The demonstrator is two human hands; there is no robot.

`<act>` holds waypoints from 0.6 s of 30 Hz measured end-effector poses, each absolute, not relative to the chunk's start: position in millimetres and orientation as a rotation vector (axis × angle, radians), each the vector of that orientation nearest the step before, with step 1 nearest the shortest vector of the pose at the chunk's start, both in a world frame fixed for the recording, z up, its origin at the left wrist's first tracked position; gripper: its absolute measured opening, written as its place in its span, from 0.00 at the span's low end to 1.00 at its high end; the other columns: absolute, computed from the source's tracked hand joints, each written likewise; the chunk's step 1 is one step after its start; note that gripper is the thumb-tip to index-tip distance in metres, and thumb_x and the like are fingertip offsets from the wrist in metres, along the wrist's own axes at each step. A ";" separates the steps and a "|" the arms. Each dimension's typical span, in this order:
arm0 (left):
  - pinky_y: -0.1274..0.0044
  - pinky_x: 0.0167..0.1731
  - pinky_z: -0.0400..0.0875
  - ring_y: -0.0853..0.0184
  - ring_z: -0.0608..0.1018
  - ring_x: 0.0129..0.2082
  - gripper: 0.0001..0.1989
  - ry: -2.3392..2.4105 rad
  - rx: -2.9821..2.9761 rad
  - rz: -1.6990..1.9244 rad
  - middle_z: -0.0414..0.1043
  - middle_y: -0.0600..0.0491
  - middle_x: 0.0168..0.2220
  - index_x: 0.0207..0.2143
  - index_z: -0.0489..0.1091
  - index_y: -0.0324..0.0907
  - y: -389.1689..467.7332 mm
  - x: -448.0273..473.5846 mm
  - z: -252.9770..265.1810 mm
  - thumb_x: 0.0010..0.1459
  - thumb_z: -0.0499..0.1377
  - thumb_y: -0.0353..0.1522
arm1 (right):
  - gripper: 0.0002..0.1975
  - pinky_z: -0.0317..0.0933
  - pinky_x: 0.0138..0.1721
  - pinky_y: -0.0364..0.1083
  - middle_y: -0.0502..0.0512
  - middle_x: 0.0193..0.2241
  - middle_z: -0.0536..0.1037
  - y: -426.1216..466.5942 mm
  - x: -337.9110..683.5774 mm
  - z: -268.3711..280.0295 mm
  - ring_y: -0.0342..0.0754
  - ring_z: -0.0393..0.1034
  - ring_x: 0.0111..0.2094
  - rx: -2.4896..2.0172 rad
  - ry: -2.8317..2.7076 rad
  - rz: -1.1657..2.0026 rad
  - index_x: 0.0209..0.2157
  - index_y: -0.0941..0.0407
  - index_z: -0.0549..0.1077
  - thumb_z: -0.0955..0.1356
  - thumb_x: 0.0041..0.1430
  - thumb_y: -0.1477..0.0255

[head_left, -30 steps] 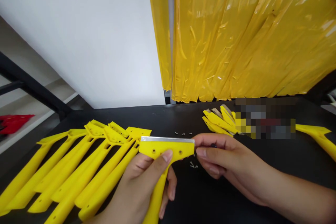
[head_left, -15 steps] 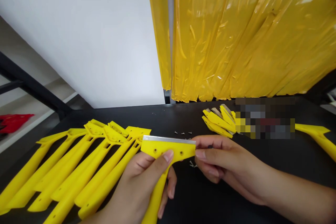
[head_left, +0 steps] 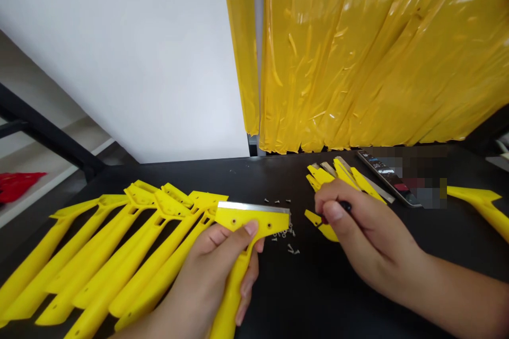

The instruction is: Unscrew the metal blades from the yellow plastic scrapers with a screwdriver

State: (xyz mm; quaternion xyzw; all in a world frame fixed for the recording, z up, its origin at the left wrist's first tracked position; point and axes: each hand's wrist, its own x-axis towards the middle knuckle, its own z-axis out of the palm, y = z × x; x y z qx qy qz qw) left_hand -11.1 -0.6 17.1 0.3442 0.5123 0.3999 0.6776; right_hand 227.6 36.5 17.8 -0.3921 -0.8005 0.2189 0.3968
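My left hand (head_left: 228,259) is closed around the neck of a yellow scraper (head_left: 260,220), its thumb pressed on the flat head. A thin metal blade (head_left: 254,207) lies along the head's far edge, and two screw holes show in the plastic. To the right, the fingers of my right hand (head_left: 358,222) are curled round what looks like a screwdriver (head_left: 345,205) with a black and red handle, mostly hidden in the grip. Just past those fingers lie yellow clamp plates (head_left: 368,185), partly covered by the hand. Several small screws (head_left: 292,249) are scattered between the hands.
A row of yellow scraper handles (head_left: 131,243) lies on the black table (head_left: 286,296) at left. One more yellow handle (head_left: 477,201) is at far right. A phone (head_left: 389,177) lies behind my right hand, partly pixelated. Yellow plastic sheeting (head_left: 358,53) hangs behind.
My right hand has let go of the scraper head's right end and moved right, now gripping the dark handle. My left hand still holds the scraper nearly in place.
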 end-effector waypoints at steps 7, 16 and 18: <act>0.85 0.09 0.58 0.75 0.61 0.09 0.22 1.120 0.756 0.860 0.63 0.60 0.12 0.27 0.71 0.43 2.0 -13.7 12.8 0.65 0.62 0.49 | 0.07 0.58 0.33 0.44 0.45 0.28 0.71 44.9 228.8 6.6 0.42 0.66 0.29 -0.850 -2.217 0.368 0.39 0.52 0.66 0.64 0.77 0.72; 0.84 0.09 0.58 0.74 0.61 0.09 0.23 1.115 0.765 0.837 0.63 0.59 0.12 0.27 0.71 0.43 2.3 -14.7 8.9 0.65 0.61 0.51 | 0.07 0.59 0.33 0.42 0.46 0.28 0.71 39.6 226.7 6.7 0.42 0.66 0.29 -0.707 -2.191 0.365 0.38 0.53 0.66 0.65 0.75 0.73; 0.84 0.09 0.59 0.74 0.62 0.09 0.23 1.116 0.772 0.840 0.63 0.59 0.13 0.27 0.71 0.43 3.8 -14.8 8.2 0.65 0.61 0.51 | 0.06 0.60 0.34 0.43 0.48 0.29 0.72 40.2 226.0 5.8 0.43 0.66 0.29 -0.698 -2.221 0.321 0.38 0.54 0.67 0.65 0.74 0.73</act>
